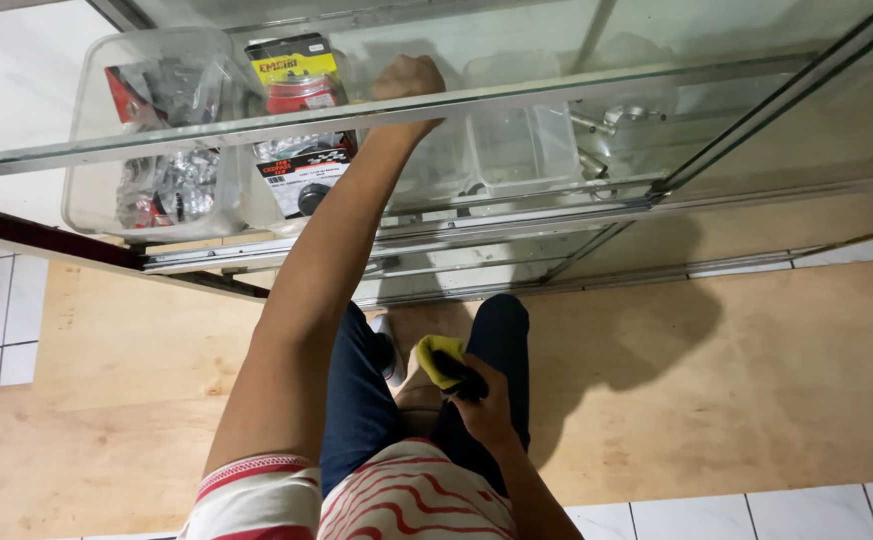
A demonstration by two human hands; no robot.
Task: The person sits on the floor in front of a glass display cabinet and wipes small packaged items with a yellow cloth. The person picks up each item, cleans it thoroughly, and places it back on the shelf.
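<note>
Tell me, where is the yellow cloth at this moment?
In the head view, the yellow cloth is low in the centre, held in the right hand above the person's knees, over the plywood floor.

Two hands (408,80), two clear tubs (156,190), one yellow cloth (438,358)

The left hand (408,80) reaches onto a glass shelf (516,98) beside clear bins (156,130) (full of packaged parts); the right hand (484,400) grips a yellow cloth (436,357).
</note>
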